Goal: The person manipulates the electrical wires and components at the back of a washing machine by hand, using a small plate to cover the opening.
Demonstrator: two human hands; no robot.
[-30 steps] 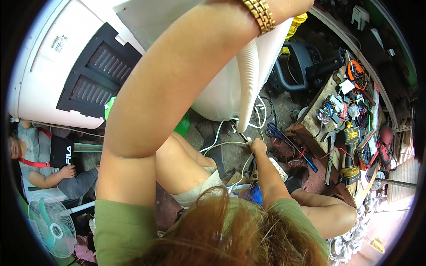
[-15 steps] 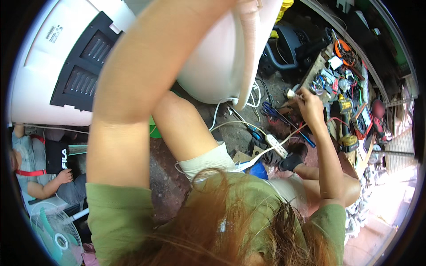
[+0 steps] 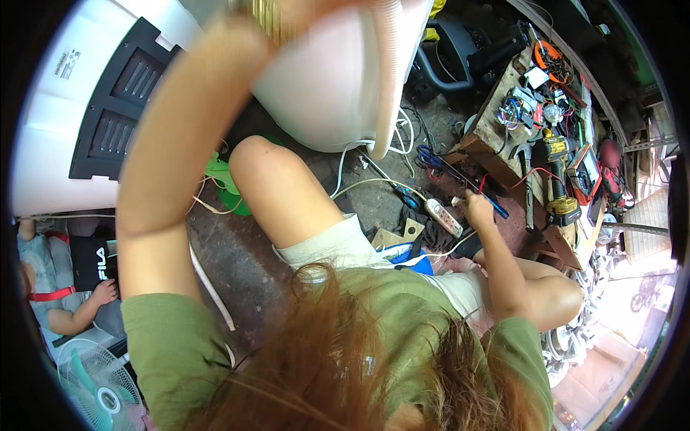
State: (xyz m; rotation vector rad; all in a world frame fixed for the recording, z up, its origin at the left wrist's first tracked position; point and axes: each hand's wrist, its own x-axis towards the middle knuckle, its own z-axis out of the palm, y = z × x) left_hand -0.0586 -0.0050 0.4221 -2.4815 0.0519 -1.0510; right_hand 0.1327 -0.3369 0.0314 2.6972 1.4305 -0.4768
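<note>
Here, the blurred left hand (image 3: 314, 13) is raised, its grip impossible to tell, while the right hand (image 3: 477, 210) pinches what looks like a small whitish plug (image 3: 456, 202), seemingly not yet connected, just beside an oblong white power strip (image 3: 443, 218), a rounded white plastic body (image 3: 316, 86) beyond.

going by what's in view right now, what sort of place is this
Probably a small repair workshop: a yellow-and-black cordless drill lies on a wooden bench crowded with coloured wires, and a large white casing with a ribbed hose stands nearby.
</note>
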